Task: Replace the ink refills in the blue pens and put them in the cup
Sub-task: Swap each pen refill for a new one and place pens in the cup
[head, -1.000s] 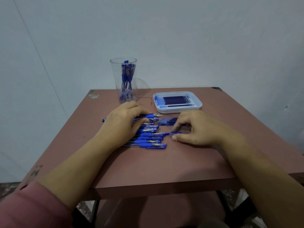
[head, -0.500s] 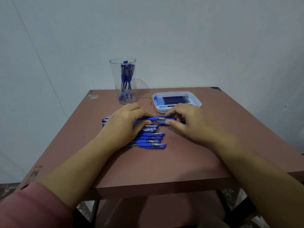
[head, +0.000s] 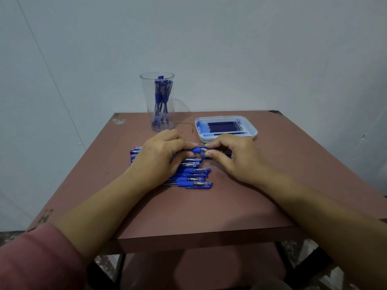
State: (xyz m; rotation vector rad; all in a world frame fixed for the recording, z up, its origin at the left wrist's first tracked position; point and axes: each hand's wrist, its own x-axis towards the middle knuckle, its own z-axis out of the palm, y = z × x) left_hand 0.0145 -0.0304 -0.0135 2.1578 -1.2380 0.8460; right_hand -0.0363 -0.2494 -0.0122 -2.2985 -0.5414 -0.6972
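1. The left hand (head: 161, 155) lay over the far part of the pen pile (head: 194, 178), its fingers (head: 188, 145) curled and pinching the blue grip of one held pen (head: 198, 150).
2. The right hand (head: 232, 155) met the same held pen from the opposite side. Its thumb and forefinger were closed on the clear tip end, and the remaining fingers were curled above the bench (head: 209, 206).
3. The held pen lay roughly level between the two hands, at the far edge of the pile and just in front of the tray (head: 254, 130). Whether it rested on the pens beneath it could not be determined.
4. The pile consisted of blue pens laid side by side on the bench with their tips pointing to the person's right. The left hand and forearm hid part of it.
5. The clear cup (head: 144, 95) stood upright at the far left of the bench, against the wall (head: 209, 49), with several blue pens (head: 161, 97) standing inside it.
6. The white tray sat to the right of the cup and held a row of dark refills (head: 225, 126) lying lengthwise.
7. A pink sleeve (head: 37, 258) covered the upper left arm. The right forearm was bare.
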